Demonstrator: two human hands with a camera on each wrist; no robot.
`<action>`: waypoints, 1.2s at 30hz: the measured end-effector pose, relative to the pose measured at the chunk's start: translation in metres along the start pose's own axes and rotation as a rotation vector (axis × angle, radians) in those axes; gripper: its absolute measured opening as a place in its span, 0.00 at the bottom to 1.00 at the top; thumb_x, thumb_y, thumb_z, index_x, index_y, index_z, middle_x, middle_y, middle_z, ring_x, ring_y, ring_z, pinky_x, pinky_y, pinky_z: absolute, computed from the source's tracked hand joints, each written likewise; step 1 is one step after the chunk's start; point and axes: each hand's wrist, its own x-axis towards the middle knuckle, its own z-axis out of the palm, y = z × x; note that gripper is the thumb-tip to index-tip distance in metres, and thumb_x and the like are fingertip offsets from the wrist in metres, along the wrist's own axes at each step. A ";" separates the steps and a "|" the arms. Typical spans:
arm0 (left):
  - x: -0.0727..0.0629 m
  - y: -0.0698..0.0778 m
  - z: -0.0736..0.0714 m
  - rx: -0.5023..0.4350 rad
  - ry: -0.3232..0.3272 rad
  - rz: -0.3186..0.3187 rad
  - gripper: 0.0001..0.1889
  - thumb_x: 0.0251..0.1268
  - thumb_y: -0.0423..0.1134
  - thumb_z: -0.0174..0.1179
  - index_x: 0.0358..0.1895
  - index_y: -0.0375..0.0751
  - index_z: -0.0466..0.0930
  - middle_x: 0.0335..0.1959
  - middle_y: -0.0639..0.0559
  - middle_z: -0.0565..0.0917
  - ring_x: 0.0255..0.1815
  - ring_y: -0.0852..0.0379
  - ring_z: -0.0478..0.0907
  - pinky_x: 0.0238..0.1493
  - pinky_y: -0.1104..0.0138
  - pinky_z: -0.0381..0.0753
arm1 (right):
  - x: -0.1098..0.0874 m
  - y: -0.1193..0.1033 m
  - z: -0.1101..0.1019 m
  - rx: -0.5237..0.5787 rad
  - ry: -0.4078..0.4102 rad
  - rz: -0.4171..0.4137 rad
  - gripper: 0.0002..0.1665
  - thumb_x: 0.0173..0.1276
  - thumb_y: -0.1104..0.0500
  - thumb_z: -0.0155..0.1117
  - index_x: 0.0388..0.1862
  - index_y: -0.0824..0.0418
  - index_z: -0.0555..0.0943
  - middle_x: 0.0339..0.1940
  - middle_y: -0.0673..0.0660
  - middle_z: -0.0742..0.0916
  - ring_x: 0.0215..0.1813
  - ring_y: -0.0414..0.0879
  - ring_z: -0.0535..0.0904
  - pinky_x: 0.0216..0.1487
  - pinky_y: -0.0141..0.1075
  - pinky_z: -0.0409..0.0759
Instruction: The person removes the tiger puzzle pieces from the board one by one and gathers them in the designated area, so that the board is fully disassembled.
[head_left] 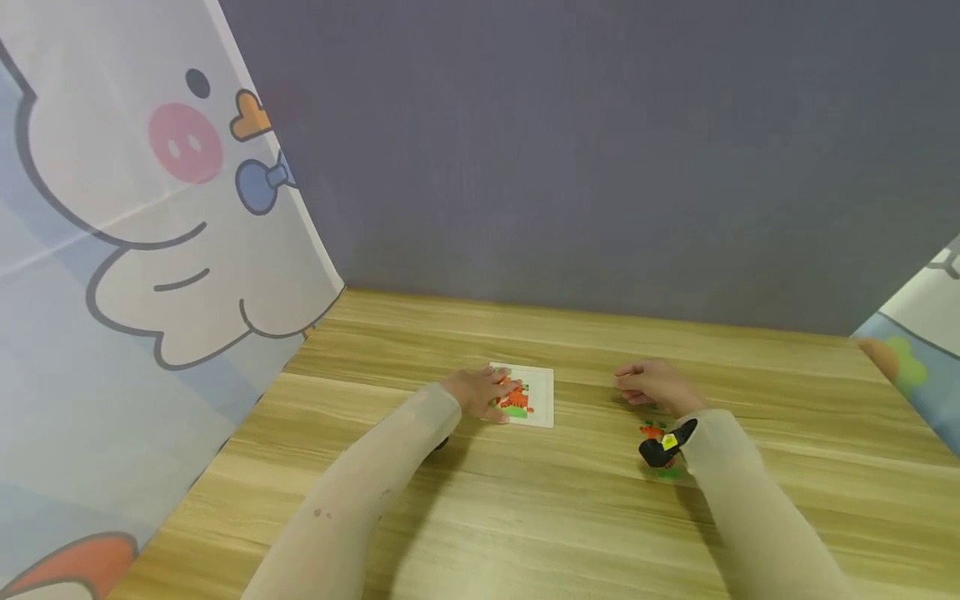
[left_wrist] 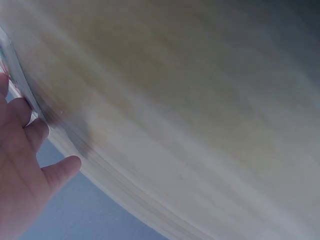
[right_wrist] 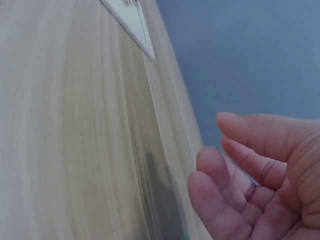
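Note:
A square white puzzle board lies toward the far side of the table, bearing an orange-red and green picture. My left hand rests on its left part, fingers spread across the picture and covering some of it. In the left wrist view the fingertips of that hand lie along the board's edge. To the right of the board, my right hand is held over the table. Its fingers curve loosely with nothing between them in the right wrist view. Orange and green pieces lie under the right wrist, partly hidden.
The wood-grain table meets a grey upright panel at the back. A cartoon-printed cloth hangs on the left, another printed cloth on the right. A black wrist device sits at the right cuff.

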 end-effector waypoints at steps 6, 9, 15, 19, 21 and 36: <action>-0.003 0.001 0.001 -0.045 0.032 -0.006 0.44 0.71 0.66 0.49 0.82 0.54 0.42 0.82 0.59 0.43 0.81 0.57 0.42 0.68 0.58 0.70 | 0.012 -0.012 0.021 -0.073 -0.033 -0.059 0.25 0.71 0.63 0.60 0.60 0.81 0.73 0.34 0.57 0.85 0.35 0.42 0.82 0.45 0.40 0.85; -0.003 0.002 0.002 -0.027 0.035 -0.016 0.44 0.71 0.66 0.48 0.82 0.53 0.43 0.82 0.59 0.43 0.81 0.58 0.43 0.74 0.53 0.60 | 0.020 -0.016 0.033 -0.088 -0.042 -0.076 0.24 0.69 0.64 0.63 0.58 0.80 0.75 0.34 0.58 0.86 0.34 0.41 0.82 0.43 0.39 0.85; 0.000 0.001 0.004 0.002 0.036 -0.027 0.44 0.70 0.67 0.48 0.82 0.54 0.43 0.82 0.60 0.42 0.81 0.58 0.43 0.74 0.52 0.60 | 0.032 -0.027 0.057 -0.145 -0.040 -0.118 0.22 0.64 0.65 0.64 0.54 0.77 0.79 0.27 0.54 0.84 0.29 0.40 0.79 0.36 0.35 0.84; 0.002 0.000 0.005 0.005 0.039 -0.027 0.45 0.70 0.68 0.47 0.82 0.53 0.42 0.82 0.59 0.42 0.81 0.59 0.41 0.74 0.52 0.60 | 0.038 -0.035 0.071 -0.254 -0.001 -0.180 0.19 0.66 0.65 0.65 0.53 0.74 0.82 0.30 0.56 0.85 0.29 0.42 0.76 0.35 0.35 0.79; 0.003 0.000 0.006 0.010 0.050 -0.026 0.45 0.70 0.68 0.48 0.82 0.53 0.44 0.82 0.57 0.43 0.81 0.58 0.43 0.74 0.53 0.60 | 0.041 -0.039 0.079 -0.338 0.013 -0.230 0.18 0.66 0.64 0.66 0.52 0.72 0.83 0.33 0.58 0.85 0.31 0.43 0.76 0.36 0.37 0.78; -0.005 0.002 0.003 -0.044 0.061 -0.049 0.47 0.69 0.68 0.50 0.82 0.48 0.45 0.82 0.53 0.45 0.81 0.56 0.44 0.75 0.49 0.58 | 0.059 -0.050 0.106 -0.529 -0.063 -0.313 0.20 0.61 0.66 0.70 0.52 0.72 0.84 0.37 0.58 0.85 0.39 0.46 0.77 0.45 0.42 0.78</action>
